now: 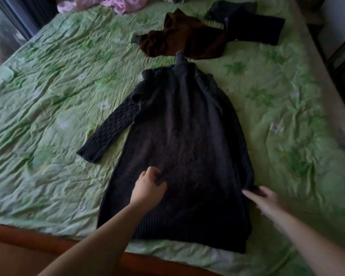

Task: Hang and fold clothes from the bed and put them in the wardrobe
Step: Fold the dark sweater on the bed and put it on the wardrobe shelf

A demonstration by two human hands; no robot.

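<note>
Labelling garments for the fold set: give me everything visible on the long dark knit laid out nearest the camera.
The dark knit dress lies flat on the green floral bedspread, high neck pointing away, ribbed hem at the near bed edge. It looks like charcoal wool knit, with a cable-textured sleeve angled out to the left; the other sleeve lies folded along the right side. The left hand rests on its lower body, fingers curled. The blurred right hand reaches its right edge by the cuff. The neck nearly meets a brown garment.

Dark knit dress [179, 148] flat on my bed [48, 96], neck far, hem near edge; left sleeve angled out, right one probably folded in. Brown garment [179, 36] crumpled beyond.
</note>
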